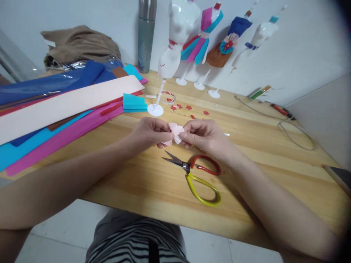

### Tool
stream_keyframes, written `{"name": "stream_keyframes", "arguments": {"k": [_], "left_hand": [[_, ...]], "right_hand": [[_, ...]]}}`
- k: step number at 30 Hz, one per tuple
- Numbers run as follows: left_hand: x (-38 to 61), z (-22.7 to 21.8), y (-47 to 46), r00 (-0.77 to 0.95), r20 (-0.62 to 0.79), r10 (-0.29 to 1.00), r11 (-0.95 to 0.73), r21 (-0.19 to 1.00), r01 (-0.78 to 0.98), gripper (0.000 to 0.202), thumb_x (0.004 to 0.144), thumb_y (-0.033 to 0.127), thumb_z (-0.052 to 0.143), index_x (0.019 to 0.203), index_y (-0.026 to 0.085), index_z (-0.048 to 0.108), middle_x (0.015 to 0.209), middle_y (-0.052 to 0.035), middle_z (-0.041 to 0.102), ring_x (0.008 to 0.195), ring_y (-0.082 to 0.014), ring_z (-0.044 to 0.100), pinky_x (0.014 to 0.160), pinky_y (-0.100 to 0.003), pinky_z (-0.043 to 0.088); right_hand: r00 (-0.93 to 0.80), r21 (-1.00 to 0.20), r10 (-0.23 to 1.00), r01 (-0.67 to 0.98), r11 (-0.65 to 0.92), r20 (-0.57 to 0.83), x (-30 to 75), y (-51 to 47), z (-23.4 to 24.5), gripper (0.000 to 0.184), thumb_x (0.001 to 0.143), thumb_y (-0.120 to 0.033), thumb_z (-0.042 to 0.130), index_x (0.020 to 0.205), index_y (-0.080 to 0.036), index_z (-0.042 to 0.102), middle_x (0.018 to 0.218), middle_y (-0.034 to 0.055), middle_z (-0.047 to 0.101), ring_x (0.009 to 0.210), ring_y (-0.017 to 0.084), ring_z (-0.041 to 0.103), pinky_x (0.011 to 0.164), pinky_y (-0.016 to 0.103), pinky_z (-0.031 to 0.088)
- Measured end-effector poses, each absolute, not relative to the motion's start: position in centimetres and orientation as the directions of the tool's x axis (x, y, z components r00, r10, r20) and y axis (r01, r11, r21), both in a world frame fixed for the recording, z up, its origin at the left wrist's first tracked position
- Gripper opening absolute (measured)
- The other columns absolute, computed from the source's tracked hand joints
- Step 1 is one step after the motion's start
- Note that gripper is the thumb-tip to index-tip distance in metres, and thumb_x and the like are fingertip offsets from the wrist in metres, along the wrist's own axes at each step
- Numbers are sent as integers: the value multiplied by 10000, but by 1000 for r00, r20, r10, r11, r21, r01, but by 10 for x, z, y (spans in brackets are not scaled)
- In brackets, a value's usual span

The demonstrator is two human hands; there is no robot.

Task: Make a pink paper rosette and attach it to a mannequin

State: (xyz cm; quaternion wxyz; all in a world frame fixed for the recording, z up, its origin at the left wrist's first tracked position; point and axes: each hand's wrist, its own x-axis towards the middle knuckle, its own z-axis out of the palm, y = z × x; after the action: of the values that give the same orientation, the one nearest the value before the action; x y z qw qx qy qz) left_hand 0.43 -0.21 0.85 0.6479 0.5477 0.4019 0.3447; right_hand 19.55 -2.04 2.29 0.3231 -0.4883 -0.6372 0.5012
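Between my two hands is a small pale pink pleated paper piece, spread like a fan. My left hand pinches its left side between thumb and fingers. On the other side, my right hand pinches it too, thumb on top. Parts of the paper are hidden behind the fingers. Just below the hands, scissors with one red and one yellow handle lie on the table, blades slightly apart and pointing left. Small red paper flowers are scattered beyond my hands.
Long paper strips in several colours cover the left of the wooden table. White mannequins, some dressed in paper, stand along the back near a grey-green bottle. A cable and a dark flat object lie on the right.
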Motion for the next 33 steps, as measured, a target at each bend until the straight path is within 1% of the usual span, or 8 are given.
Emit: {"name": "stream_keyframes", "arguments": {"k": [4, 7, 12, 18, 25, 28, 31, 33], "left_hand": [[5, 8, -1, 423, -127, 897, 140, 990, 1, 87, 660, 156, 695, 596, 118, 651, 519, 11, 625, 458, -63, 538, 465, -157, 448], [5, 8, -3, 438, -122, 891, 109, 992, 57, 64, 665, 158, 683, 620, 118, 664, 524, 9, 624, 482, -72, 543, 471, -162, 435], [6, 6, -8, 503, -34, 863, -58, 985, 165, 76, 659, 137, 683, 588, 118, 667, 540, 7, 618, 524, -81, 540, 474, -166, 369], [4, -3, -5, 531, 15, 847, -122, 979, 166, 74, 659, 180, 732, 632, 117, 704, 534, 10, 603, 542, -104, 562, 476, -181, 372], [3, -3, -1, 507, 45, 861, -101, 991, 84, 92, 677, 201, 740, 733, 128, 738, 671, -22, 698, 659, -134, 636, 566, -203, 469], [3, -6, 2, 505, 52, 862, -78, 997, 30, 168, 679, 233, 746, 804, 121, 748, 697, -14, 687, 626, -108, 610, 541, -193, 456], [3, -8, 5, 444, 23, 896, -16, 1000, -21, 380, 642, 254, 796, 982, 96, 739, 734, -23, 688, 615, -101, 593, 521, -194, 453], [2, -6, 4, 429, -20, 903, 48, 997, -55, 490, 643, 292, 814, 1074, 80, 712, 780, -48, 709, 653, -118, 620, 564, -220, 497]], "right_hand": [[-430, -946, 890, 325, -7, -154, 195, -22, 22, 345, 695, -452, 802, 608, -186, 602, 567, -20, 543, 528, 100, 455, 527, 262, 352], [-429, -939, 891, 343, 7, -150, 199, -20, 24, 344, 690, -447, 806, 639, -173, 605, 584, -26, 524, 543, 100, 442, 525, 261, 315], [-333, -966, 943, 240, 98, 13, 197, -21, 26, 310, 669, -442, 836, 778, -210, 661, 708, 4, 630, 647, 152, 558, 625, 308, 439], [-371, -966, 928, 241, 89, -7, 192, -24, 19, 212, 704, -369, 833, 722, -217, 686, 662, 10, 680, 612, 150, 589, 603, 309, 459], [-249, -994, 968, 103, 44, 17, 191, -19, 13, 213, 649, -360, 865, 675, -231, 696, 643, -2, 686, 571, 139, 602, 578, 304, 501], [-180, -998, 983, 47, 42, 33, 187, -20, 11, 214, 639, -346, 870, 656, -229, 692, 605, -9, 666, 530, 124, 568, 534, 285, 476], [-122, -998, 990, -19, 64, 66, 186, -21, 8, 216, 640, -344, 871, 675, -224, 695, 604, -20, 661, 526, 116, 556, 526, 273, 462], [-91, -993, 990, -68, 99, 105, 187, -20, 5, 203, 663, -343, 861, 699, -226, 699, 613, -27, 664, 532, 107, 549, 529, 261, 452]]}}
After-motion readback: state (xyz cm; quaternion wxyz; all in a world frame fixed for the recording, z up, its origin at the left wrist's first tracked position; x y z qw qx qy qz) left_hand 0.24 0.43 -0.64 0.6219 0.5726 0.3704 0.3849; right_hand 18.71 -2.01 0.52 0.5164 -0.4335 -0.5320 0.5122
